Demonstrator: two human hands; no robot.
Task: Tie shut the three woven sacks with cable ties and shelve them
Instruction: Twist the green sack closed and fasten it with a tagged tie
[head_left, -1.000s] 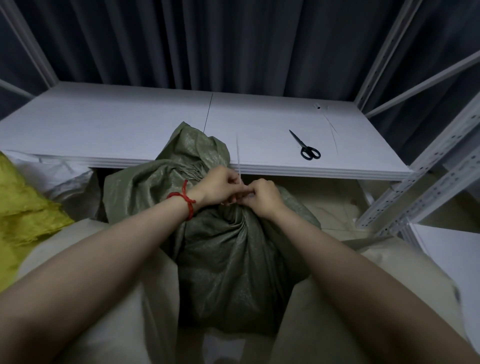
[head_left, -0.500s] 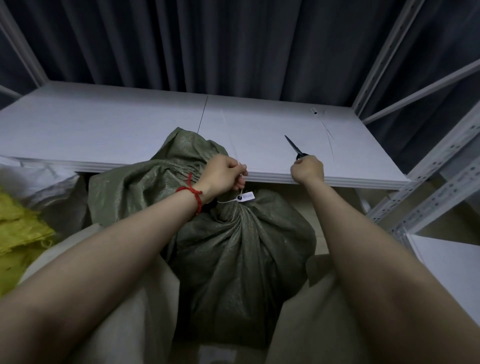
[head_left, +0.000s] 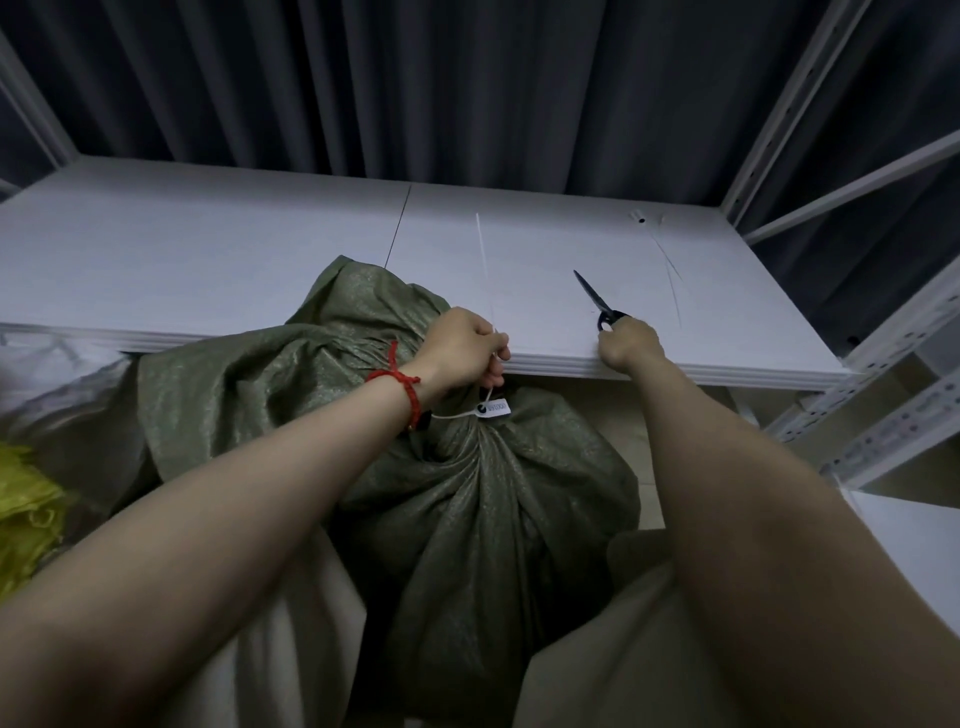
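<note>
— Start at the left. What's there?

— One yellow sack (head_left: 26, 499) at the edge. Next comes the left hand (head_left: 462, 348), arm stretched forward. Its fist is curled tight round the tail of the one cable tie (head_left: 484, 267), which is cinched about the neck of the one green sack (head_left: 467, 519). That sack stands just below the front edge of the shelf (head_left: 208, 260).

— And the right hand (head_left: 628, 345)?

— It reaches to the shelf's edge, fingers curled round the handles of one pair of scissors (head_left: 597, 299). The loose ties (head_left: 670, 270) beyond are too thin to count.
</note>
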